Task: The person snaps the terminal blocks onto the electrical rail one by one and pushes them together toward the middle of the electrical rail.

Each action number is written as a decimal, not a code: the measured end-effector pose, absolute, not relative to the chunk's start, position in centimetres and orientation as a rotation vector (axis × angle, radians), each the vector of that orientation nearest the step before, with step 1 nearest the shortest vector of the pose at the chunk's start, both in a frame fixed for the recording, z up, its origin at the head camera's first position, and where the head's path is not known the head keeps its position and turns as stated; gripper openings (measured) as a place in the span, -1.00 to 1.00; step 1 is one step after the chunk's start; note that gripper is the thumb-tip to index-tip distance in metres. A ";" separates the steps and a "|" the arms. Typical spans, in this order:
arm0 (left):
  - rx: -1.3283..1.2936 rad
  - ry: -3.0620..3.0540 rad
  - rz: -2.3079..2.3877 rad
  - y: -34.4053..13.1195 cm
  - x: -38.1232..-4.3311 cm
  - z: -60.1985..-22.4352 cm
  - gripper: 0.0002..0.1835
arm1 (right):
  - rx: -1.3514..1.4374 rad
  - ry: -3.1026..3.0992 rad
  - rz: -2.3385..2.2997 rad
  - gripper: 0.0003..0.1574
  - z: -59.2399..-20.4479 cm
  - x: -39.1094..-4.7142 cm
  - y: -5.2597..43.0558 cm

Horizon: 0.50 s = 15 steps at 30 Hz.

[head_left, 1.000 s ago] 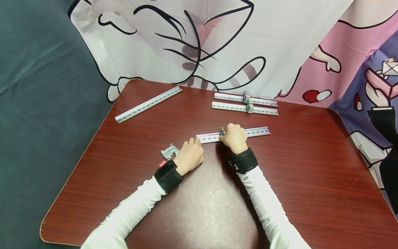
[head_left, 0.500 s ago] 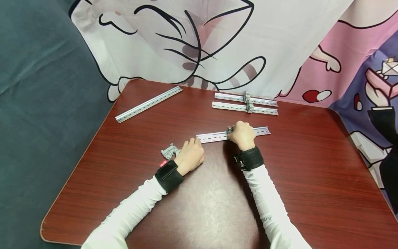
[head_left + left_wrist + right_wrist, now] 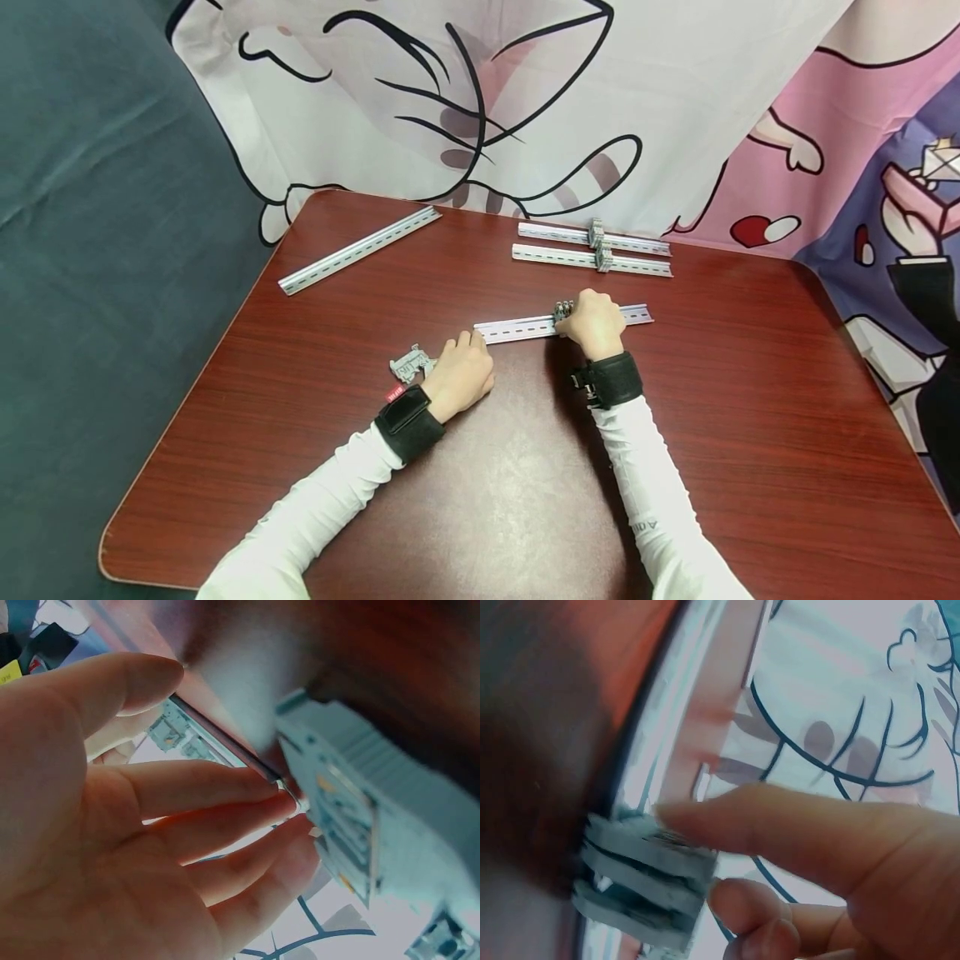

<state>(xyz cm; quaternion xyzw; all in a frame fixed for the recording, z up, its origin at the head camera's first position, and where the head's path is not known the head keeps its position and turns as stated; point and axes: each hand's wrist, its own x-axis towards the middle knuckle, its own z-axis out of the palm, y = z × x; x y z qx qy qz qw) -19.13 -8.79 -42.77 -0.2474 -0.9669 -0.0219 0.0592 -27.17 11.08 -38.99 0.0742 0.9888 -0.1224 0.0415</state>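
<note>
A slotted metal DIN rail (image 3: 517, 330) lies crosswise in the middle of the table. At its left end, the left hand (image 3: 459, 377) rests with fairly straight fingertips touching it; in the left wrist view its thumb stands apart from the fingers. The right hand (image 3: 595, 323) pinches a small row of grey terminal blocks (image 3: 641, 881) seated on the rail, right of its middle, and partly covers them. Beside the left wrist, loose grey terminal blocks (image 3: 408, 364) lie on the table, partly hidden by that hand; they loom large in the left wrist view.
Two more DIN rails, the farther one (image 3: 551, 234) and the nearer one (image 3: 551, 255), lie at the back right, each bearing grey blocks. A bare rail (image 3: 360, 251) slants at the back left. A patterned cloth (image 3: 675, 108) hangs behind the table (image 3: 750, 417).
The right hand has moved right along the rail, with the terminal blocks shifting the same way. More of them now show left of its fingers. The left hand stays at the rail's end.
</note>
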 end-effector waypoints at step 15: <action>-0.669 -3.396 -0.450 -14.2 -21.0 -38.0 -0.29 | 0.234 3.031 -0.460 -0.52 -38.9 -27.2 11.8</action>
